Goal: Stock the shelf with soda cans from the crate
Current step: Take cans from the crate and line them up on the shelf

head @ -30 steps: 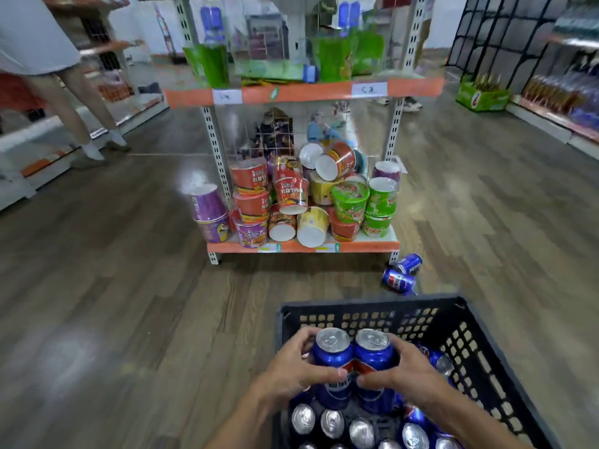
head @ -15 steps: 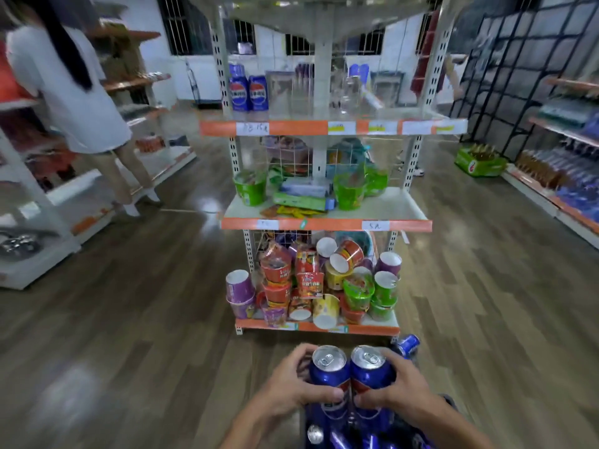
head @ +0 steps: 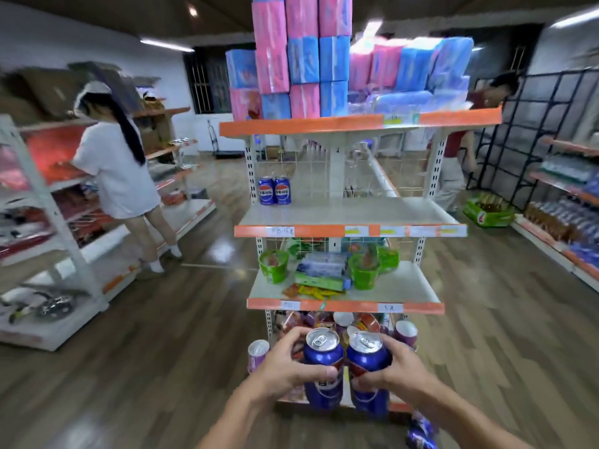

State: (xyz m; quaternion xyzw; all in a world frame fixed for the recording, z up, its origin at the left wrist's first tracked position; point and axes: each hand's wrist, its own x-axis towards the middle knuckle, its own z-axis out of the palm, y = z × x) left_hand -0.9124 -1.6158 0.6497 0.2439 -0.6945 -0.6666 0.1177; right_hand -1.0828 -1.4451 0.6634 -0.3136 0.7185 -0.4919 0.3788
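Two blue soda cans are held side by side in front of the shelf unit. My left hand [head: 285, 367] grips the left can [head: 322, 358] and my right hand [head: 398, 367] grips the right can [head: 368, 358]. Below each of them a further blue can seems to hang in the same grip. The shelf [head: 350, 215] at mid height carries two blue cans [head: 274, 190] at its left end and is bare to the right. The crate is out of view.
Green tubs [head: 274, 265] fill the lower shelf, noodle cups [head: 405, 330] the bottom one, pink and blue packs [head: 301, 56] the top. A blue can [head: 421, 432] lies on the floor at lower right. A person [head: 116, 176] stands at the left shelving, another [head: 453, 163] behind right.
Both hands have lifted the cans out of the crate and up in front of the shelf unit. The view has tilted upward, so the crate has dropped out of sight.
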